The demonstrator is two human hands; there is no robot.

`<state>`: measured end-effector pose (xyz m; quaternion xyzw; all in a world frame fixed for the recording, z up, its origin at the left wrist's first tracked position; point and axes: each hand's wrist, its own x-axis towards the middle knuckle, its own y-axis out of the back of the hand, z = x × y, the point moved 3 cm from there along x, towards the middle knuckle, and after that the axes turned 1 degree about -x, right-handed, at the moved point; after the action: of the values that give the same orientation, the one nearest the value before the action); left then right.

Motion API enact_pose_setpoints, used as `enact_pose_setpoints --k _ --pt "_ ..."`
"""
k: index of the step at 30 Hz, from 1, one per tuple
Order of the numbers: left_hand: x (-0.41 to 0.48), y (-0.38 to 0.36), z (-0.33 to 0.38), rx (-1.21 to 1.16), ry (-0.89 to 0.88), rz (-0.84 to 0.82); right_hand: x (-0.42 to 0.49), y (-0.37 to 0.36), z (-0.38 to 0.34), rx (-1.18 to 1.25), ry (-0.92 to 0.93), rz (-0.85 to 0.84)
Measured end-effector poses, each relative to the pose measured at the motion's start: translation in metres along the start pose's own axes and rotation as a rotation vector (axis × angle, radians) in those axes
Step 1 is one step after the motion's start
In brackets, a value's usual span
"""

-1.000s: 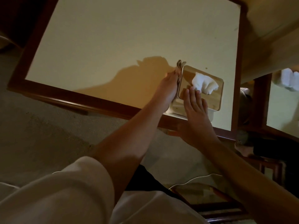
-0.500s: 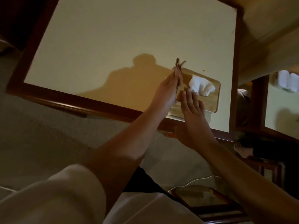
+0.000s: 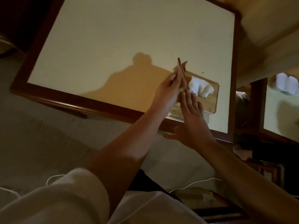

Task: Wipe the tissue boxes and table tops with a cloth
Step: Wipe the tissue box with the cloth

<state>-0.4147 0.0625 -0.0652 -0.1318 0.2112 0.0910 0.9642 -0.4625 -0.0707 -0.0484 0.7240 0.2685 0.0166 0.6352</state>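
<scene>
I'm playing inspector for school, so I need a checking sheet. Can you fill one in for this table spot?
Surface: cream table with a dark wood rim; one dark speck just beyond the box.
Job's things: wooden-topped box near the near-right corner, white tissue poking out; brown cloth held above its left end.
Clutter: nothing seen.
Hands: left hand pinches the cloth; right hand rests on the box, fingers straight.
Cables: white cable on the floor.
Surroundings: carpet; second table at right with white bundles; someone's bare foot beside it.
</scene>
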Motion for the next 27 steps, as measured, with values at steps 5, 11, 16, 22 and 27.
enact_pose_setpoints --k 5,11,16,22,27 --pt "-0.062 0.029 -0.042 0.157 -0.133 0.022 -0.001 0.001 0.001 0.066 0.012 0.026" --pt "-0.072 0.063 -0.074 -0.289 0.259 0.245 -0.021 -0.005 -0.005 0.149 -0.016 0.432" --pt "-0.074 0.062 -0.062 -0.408 0.088 0.23 -0.018 0.004 -0.006 0.111 -0.073 0.567" --pt "-0.064 0.075 -0.054 -0.172 -0.039 0.338 -0.037 -0.005 0.003 0.022 0.101 0.455" --pt "-0.066 0.061 -0.059 -0.184 -0.066 0.215 -0.059 -0.007 0.025 0.052 0.143 0.416"
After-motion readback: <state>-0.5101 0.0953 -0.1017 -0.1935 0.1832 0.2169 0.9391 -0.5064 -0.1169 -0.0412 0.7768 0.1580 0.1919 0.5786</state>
